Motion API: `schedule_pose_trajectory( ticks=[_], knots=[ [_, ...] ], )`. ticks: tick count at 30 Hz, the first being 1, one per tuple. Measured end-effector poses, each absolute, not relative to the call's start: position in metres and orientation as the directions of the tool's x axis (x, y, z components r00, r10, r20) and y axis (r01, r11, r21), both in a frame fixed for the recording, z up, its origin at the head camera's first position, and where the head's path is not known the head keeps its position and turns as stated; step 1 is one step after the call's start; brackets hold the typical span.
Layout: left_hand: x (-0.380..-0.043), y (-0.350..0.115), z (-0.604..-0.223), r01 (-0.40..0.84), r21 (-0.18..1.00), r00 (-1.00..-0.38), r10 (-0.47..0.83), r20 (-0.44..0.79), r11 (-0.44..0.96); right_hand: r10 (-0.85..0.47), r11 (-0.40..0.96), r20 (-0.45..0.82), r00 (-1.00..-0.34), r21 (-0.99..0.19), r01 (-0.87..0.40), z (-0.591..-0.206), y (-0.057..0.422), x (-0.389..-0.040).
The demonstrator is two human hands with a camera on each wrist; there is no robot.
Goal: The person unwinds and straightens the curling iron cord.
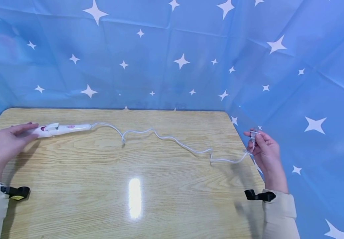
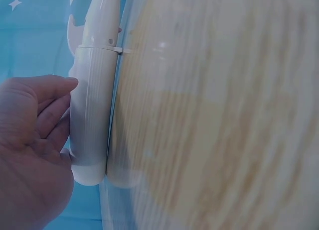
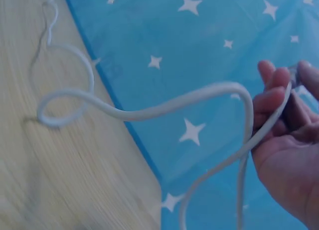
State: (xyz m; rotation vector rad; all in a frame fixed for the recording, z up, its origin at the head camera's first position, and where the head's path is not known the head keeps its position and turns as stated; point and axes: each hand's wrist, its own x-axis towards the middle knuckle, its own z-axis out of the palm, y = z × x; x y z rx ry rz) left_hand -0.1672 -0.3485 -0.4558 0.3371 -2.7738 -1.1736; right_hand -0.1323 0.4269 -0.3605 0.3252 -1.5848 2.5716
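White curling iron (image 1: 61,129) lies at the wooden table's (image 1: 106,186) far left, your left hand (image 1: 8,141) resting relaxed on its end. Your right hand (image 1: 266,151) pinches the plug (image 1: 253,135) off the table's edge; keep the cord (image 1: 166,137) slack, untangled.

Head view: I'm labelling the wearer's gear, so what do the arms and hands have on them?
Both hands are bare: left hand, right hand. Each forearm wears a pale beige sleeve. A black clip-like mount sits at each wrist, the left one bearing a small yellow label.
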Motion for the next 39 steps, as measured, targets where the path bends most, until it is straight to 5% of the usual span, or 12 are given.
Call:
schedule_pose_trajectory(
  ticks=[5, 9, 16, 34, 39],
  knots=[
    [-0.166, -0.351, -0.457, -0.17, 0.713, -0.967, -0.253, 0.011, 0.68, 0.033, -0.264, 0.188, -0.982, -0.946, -0.19, -0.359, 0.432, -0.132],
    [-0.166, -0.352, -0.459, -0.169, 0.716, -0.968, -0.251, 0.008, 0.677, 0.064, 0.018, 0.151, -0.986, -0.989, -0.15, -0.356, 0.433, -0.134],
    [-0.165, -0.35, -0.459, -0.156, 0.719, -0.969, -0.247, 0.023, 0.677, 0.098, 0.363, 0.121, -0.988, -0.928, -0.077, -0.354, 0.429, -0.14],
    [-0.166, -0.35, -0.459, -0.153, 0.726, -0.969, -0.245, 0.022, 0.671, 0.219, 0.295, 0.174, -0.96, -0.95, -0.104, -0.364, 0.424, -0.187],
    [-0.167, -0.351, -0.459, -0.147, 0.723, -0.97, -0.24, 0.026, 0.675, 0.203, 0.018, 0.079, -0.976, -0.997, -0.077, -0.368, 0.426, -0.204]
  ],
)
